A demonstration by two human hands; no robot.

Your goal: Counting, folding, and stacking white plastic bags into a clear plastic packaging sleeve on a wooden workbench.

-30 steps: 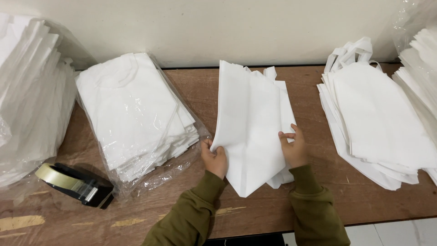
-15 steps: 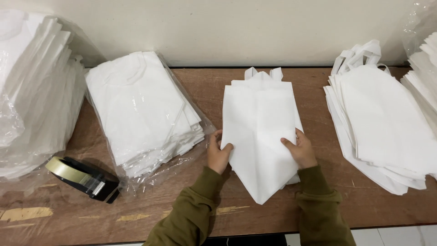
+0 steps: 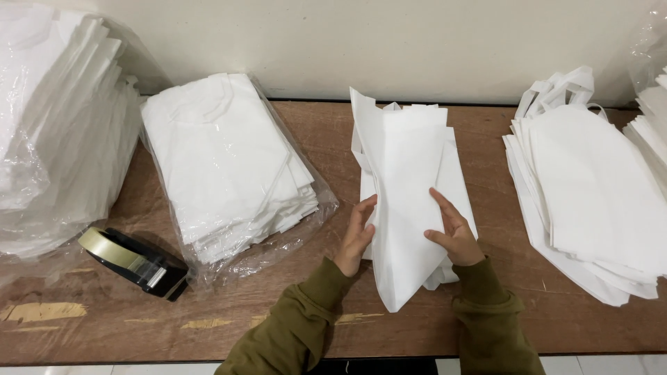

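In the middle of the wooden table (image 3: 326, 142), a white fabric bag (image 3: 406, 201) lies folded lengthwise, its lower end tapering to a point near the front edge and its handle loops peeking out at the far end. The left hand (image 3: 356, 239) presses flat against the bag's left fold, fingers extended and loosely spread, not closed around anything; the right hand (image 3: 453, 232) lies open-palmed on the right side, fingers pinning the cloth down rather than pinching it. To fold this well, I judge that both palms should keep even pressure on the overlapping flaps so the crease runs straight from the handles to the tip, and the edges should line up before the cloth is smoothed flat. To the left sits a clear plastic package (image 3: 229, 167) holding a stack of similar white folded bags, the wrap open and crinkled at its near side. Farther left, a larger bundle (image 3: 55, 132) of white goods in clear film rises at the table's end. A black tape dispenser (image 3: 135, 262) with a yellowish roll rests near the front left. On the right, a loose pile of white bags (image 3: 590, 194) fans out with its handles toward the wall, and another wrapped stack (image 3: 653, 104) shows at the frame edge. No labels or signs are visible on any package.
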